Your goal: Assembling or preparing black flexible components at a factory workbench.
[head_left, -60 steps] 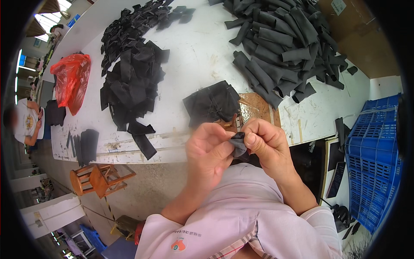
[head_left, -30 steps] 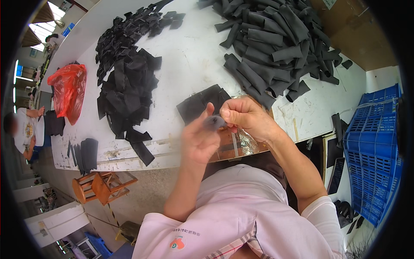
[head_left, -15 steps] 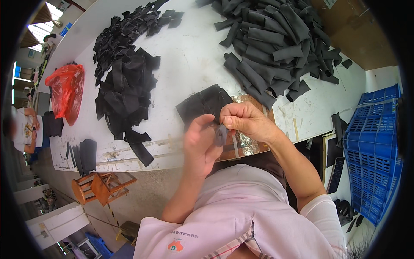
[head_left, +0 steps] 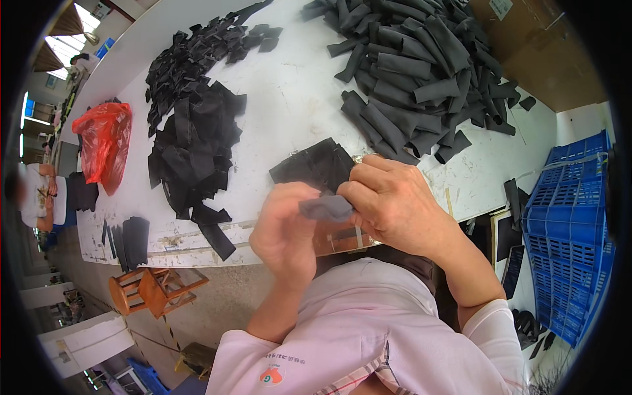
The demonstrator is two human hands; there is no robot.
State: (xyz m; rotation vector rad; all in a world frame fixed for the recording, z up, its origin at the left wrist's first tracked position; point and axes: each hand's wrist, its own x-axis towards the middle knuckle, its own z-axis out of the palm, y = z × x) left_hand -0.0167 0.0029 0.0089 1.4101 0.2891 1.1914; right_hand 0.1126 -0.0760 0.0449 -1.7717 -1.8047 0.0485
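Along the near edge of a scuffed white worktable [head_left: 296,92], seen from the head camera: a small, soft grey fabric piece [head_left: 326,209] is raised between the person's two hands, in front of the torso.
Right hand: the right hand [head_left: 395,204] is closed, fingers bent inward, pinching the right end of the grey piece.
Left hand: the left hand [head_left: 284,224] is half curled and blurred, with the piece's left end against its fingers; whether it grips cannot be told.
Just beyond the hands: a flat, folded black cloth bundle [head_left: 313,164] lies on the table, beside a shiny brown board [head_left: 339,240] partly hidden by the hands.
Fabric piles: to the left spreads a long heap of flat black fabric pieces [head_left: 194,131]; to the far right, a large heap of dark grey fabric tubes [head_left: 421,66].
Right side: a brown cardboard box [head_left: 546,59] stands behind a blue slatted plastic crate [head_left: 569,230].
Left side: a crumpled red plastic bag [head_left: 104,145] rests on the table; below it, a brown wooden stool [head_left: 155,289] stands on the floor.
Far left: another person [head_left: 36,197] in a white top.
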